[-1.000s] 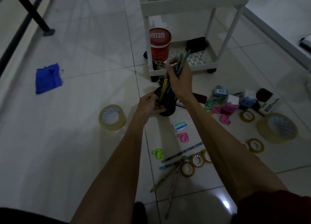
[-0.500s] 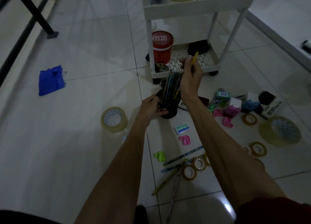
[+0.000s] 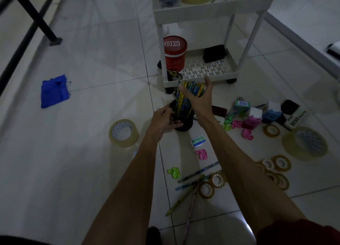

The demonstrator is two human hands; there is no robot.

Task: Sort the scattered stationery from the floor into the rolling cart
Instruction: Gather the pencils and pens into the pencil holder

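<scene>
One cup [image 3: 186, 125], left hand [image 3: 163, 118] gripping it; pencils [image 3: 181, 101], uncounted, stand inside, tips toward cart [image 3: 211, 8]; right hand [image 3: 200, 100] spread wide.

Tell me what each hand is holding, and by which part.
Left hand grips the black pencil cup by its side near the rim. Right hand holds nothing, lying open against the pencils.

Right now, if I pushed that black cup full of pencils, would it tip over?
It might. The pencils stick up well above the rim of the black cup and lean, so it looks top-heavy. The left hand grips the cup, perhaps to steady it. The floor tiles look glossy, so a low push could slide it instead.
</scene>
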